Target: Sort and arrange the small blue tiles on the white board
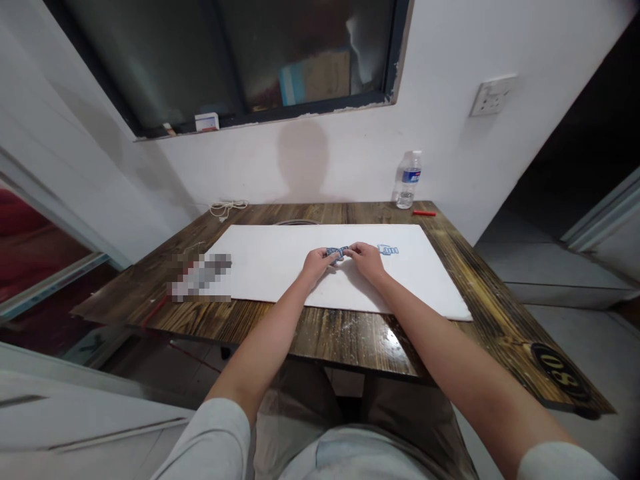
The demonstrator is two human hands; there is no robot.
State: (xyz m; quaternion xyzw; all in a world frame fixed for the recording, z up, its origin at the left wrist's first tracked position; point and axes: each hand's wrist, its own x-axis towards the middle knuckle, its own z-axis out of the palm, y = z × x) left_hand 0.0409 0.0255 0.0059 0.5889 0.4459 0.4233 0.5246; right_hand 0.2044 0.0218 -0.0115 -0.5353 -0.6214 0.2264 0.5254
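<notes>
A small blue-and-white patterned piece (338,253) is held up just above a white board (270,267); its exact kind is too small to tell. My left hand (316,262) pinches its left side between thumb and fingers. At its right end, my right hand (367,259) has thumb and fingertips closed on it. Beyond my right hand, a similar blue-and-white piece (389,250) lies flat on the board, partly hidden by that hand.
The board lies on a dark wooden table (340,337). At the back stand a water bottle (409,180) and a red pen-like stick (424,213). A pale cord (227,208) is coiled back left. A blurred-out patch (200,277) covers something on the left. A wall rises behind.
</notes>
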